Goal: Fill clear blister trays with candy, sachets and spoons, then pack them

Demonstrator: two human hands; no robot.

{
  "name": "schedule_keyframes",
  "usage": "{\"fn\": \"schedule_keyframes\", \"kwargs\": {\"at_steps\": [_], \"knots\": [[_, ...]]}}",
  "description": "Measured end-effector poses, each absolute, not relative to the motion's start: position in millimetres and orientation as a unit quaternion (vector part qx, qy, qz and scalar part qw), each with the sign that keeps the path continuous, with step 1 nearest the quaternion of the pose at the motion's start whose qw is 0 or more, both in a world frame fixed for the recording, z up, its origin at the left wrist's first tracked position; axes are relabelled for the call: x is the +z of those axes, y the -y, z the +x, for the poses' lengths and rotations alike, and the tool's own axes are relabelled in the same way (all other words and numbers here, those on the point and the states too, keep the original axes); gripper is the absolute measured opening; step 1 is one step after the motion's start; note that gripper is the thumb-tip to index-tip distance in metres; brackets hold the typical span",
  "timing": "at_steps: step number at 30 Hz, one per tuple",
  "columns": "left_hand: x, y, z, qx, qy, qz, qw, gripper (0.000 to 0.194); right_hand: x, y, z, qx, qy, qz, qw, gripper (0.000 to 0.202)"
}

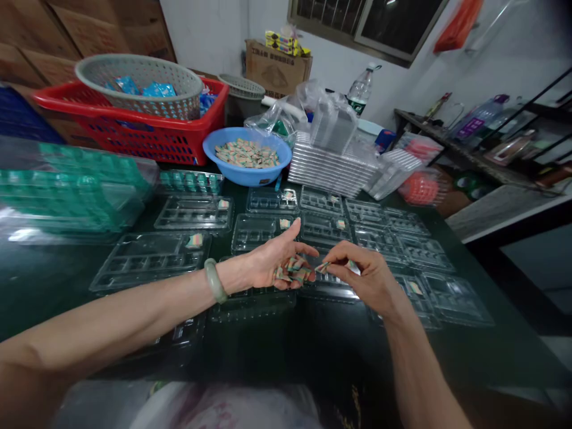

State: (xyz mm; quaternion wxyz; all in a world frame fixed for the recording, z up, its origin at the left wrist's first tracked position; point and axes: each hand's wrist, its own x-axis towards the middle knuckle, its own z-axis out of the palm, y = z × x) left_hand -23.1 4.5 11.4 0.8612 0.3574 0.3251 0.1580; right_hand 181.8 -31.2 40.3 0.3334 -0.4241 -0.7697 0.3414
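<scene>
My left hand [274,259], with a pale green bangle on its wrist, holds several small striped pieces [295,269] in its cupped palm. Just to the right, my right hand [357,268] pinches a small striped piece [322,267] between thumb and fingertips, close to the left fingers. Clear plastic trays [196,213] lie in rows on the dark table [286,357]. Some trays carry one striped piece in the upper right compartment, such as the piece [195,241] at the left and another [414,288] at the right.
Behind the trays stand a blue bowl [250,174] of striped pieces, a red basket [147,138] under a grey colander [138,107], and stacked clear trays [330,164]. Green-filled packs [67,196] lie left. A shelf [473,149] borders the right side.
</scene>
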Motion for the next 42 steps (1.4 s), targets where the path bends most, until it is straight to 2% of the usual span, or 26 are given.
{"fn": "schedule_keyframes", "kwargs": {"at_steps": [4,7,12,17,25,32,36,39,42], "knots": [[13.4,-5.8,-18.1,0.11,-0.257,0.398,0.874,0.091,49.5,28.8,172.1,0.277,0.861,-0.364,0.223,0.01],[15.0,-6.3,-12.3,0.072,-0.246,0.408,0.876,0.097,44.2,29.2,164.6,0.239,0.883,-0.365,0.175,0.012],[11.9,-9.8,-9.6,0.052,-0.25,0.399,0.881,0.099,30.9,34.0,159.9,0.232,0.875,-0.361,0.222,0.013],[14.1,-6.1,-9.2,0.063,-0.245,0.391,0.885,0.092,28.0,36.8,161.2,0.248,0.859,-0.37,0.253,0.011],[18.3,-0.4,-4.4,0.043,-0.256,0.378,0.889,0.094,46.5,37.0,164.4,0.341,0.853,-0.344,0.196,0.013],[16.9,-0.8,-4.8,0.015,-0.238,0.374,0.896,0.097,44.1,39.4,152.6,0.249,0.908,-0.311,0.132,0.026],[17.9,-1.0,-2.4,0.01,-0.248,0.367,0.896,0.097,42.3,41.2,155.0,0.191,0.925,-0.304,0.128,0.021],[18.2,-2.3,0.3,0.019,-0.26,0.354,0.898,0.092,39.3,41.6,159.0,0.187,0.912,-0.331,0.155,0.014],[15.8,-4.2,0.3,0.041,-0.266,0.339,0.901,0.084,31.3,41.0,165.6,0.257,0.856,-0.388,0.225,0.01]]}}
